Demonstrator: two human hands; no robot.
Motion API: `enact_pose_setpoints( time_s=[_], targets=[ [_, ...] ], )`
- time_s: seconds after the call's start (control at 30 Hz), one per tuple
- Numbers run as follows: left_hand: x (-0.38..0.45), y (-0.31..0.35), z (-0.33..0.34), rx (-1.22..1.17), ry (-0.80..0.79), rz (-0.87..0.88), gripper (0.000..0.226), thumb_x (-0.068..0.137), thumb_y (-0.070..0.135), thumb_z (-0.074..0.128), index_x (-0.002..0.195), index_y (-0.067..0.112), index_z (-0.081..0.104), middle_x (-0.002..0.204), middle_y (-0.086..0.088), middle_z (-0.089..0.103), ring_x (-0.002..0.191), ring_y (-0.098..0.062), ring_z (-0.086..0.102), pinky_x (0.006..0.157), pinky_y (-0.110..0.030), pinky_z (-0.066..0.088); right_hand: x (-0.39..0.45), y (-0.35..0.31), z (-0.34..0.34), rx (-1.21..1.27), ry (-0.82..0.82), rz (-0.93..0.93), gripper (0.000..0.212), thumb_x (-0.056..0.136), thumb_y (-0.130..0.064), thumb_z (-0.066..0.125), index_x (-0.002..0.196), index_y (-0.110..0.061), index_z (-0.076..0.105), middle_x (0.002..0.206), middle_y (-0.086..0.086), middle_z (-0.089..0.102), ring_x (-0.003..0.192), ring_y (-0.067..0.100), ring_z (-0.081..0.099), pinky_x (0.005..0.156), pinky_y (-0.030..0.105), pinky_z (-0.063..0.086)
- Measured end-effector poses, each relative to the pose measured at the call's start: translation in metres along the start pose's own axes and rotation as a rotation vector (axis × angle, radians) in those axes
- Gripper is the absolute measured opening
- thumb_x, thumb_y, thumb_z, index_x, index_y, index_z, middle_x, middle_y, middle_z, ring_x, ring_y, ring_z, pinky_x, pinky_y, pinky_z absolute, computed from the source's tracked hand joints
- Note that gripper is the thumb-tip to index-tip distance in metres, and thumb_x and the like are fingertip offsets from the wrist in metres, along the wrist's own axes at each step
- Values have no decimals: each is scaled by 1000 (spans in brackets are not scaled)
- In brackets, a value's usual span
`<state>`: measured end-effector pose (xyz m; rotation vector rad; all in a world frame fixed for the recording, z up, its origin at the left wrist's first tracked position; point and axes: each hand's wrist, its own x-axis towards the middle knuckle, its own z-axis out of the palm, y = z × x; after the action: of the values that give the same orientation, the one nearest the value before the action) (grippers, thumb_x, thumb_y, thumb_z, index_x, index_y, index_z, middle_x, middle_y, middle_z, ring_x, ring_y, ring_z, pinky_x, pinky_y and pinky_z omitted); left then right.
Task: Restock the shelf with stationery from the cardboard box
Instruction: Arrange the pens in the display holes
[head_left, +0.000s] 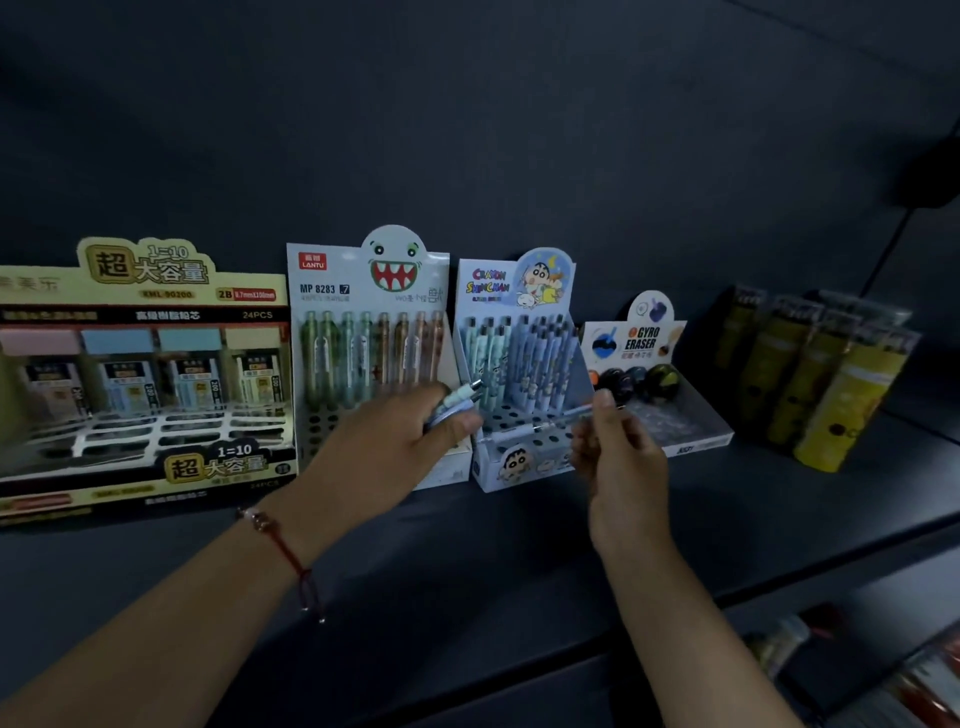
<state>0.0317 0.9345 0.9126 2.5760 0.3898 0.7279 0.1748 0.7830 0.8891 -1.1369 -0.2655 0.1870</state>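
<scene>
Nearest us, our left hand (410, 441) curls round a small bunch of pale blue pens (460, 402), just in front of the blue cartoon-printed cardboard pen display box (519, 462). Our right hand (618, 447), just right of that box's front, pinches one slim pale blue pen (558, 420) lying level over its holed tray. The box stands on the dark shelf (519, 545); behind its tray, upright pens (530, 358) fill the rear rows.

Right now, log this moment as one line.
left hand: grips pens | right hand: pinches one pen | over: Crayon Shinchan display box | empty holes remain
</scene>
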Motion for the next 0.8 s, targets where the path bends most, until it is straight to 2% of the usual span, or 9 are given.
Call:
enact_pose_setpoints(
  time_s=[0.07, 0.17, 0.3, 0.4, 0.5, 0.53, 0.6, 0.67, 0.8],
  targets=[
    [-2, 3, 1, 23, -15, 30, 30, 99, 54, 36, 78, 33, 40, 61, 1, 42, 49, -10, 39, 50, -26, 29, 6, -5, -3, -12, -10, -49, 19, 93, -24, 65, 76, -15, 65, 62, -5, 62, 60, 8, 57, 56, 21, 50],
    [-3, 4, 4, -18, -18, 45, 27, 102, 46, 37, 85, 27, 43, 60, 1, 41, 47, -12, 38, 47, -23, 28, 16, -18, -8, -8, -73, -109, 12, 95, -14, 62, 88, -18, 71, 71, -5, 66, 68, 7, 60, 61, 18, 52],
    [-3, 1, 8, 11, -2, 56, 23, 104, 42, 34, 91, 25, 44, 65, 1, 43, 51, -10, 41, 48, -23, 27, 37, -41, -16, -164, -21, -266, 15, 96, -21, 62, 87, -24, 73, 71, -10, 67, 67, 2, 59, 65, 19, 53],
    [-1, -1, 12, 50, -1, 58, 23, 104, 40, 34, 107, 26, 51, 68, 5, 46, 56, -4, 46, 49, -22, 28, 53, -47, -17, -304, -42, -367, 15, 98, -26, 59, 92, -23, 73, 75, -8, 68, 67, 4, 60, 62, 22, 52],
    [-1, -2, 16, 79, -13, 70, 38, 104, 44, 34, 136, 29, 48, 95, 10, 60, 71, -3, 52, 61, -22, 35, 68, -40, -13, -414, -121, -411, 16, 99, -22, 56, 102, -19, 71, 74, -10, 65, 60, -4, 57, 56, 15, 47],
    [0, -3, 17, 80, -16, 72, 43, 104, 44, 33, 142, 28, 45, 110, 8, 62, 82, -4, 54, 68, -24, 38, 73, -36, -12, -458, -154, -415, 15, 99, -22, 56, 99, -20, 71, 74, -11, 66, 62, -3, 58, 59, 18, 49],
    [0, -2, 19, 87, -14, 75, 47, 103, 45, 34, 145, 26, 42, 129, 4, 58, 100, -10, 56, 80, -26, 41, 82, -25, -12, -527, -213, -404, 16, 99, -25, 57, 91, -23, 71, 74, -11, 68, 70, 3, 63, 68, 35, 57],
    [0, -2, 21, 109, -22, 71, 49, 102, 46, 33, 147, 26, 40, 136, 4, 55, 112, -13, 56, 89, -28, 44, 88, -17, -13, -537, -236, -399, 19, 99, -27, 56, 86, -26, 70, 75, -12, 69, 74, 7, 64, 75, 47, 58],
    [1, -5, 21, 103, -28, 58, 49, 102, 47, 34, 148, 29, 40, 142, 8, 52, 119, -11, 54, 96, -29, 45, 95, -16, -12, -482, -196, -492, 23, 100, -29, 54, 85, -36, 70, 77, -12, 67, 76, 7, 60, 76, 41, 53]
  ],
)
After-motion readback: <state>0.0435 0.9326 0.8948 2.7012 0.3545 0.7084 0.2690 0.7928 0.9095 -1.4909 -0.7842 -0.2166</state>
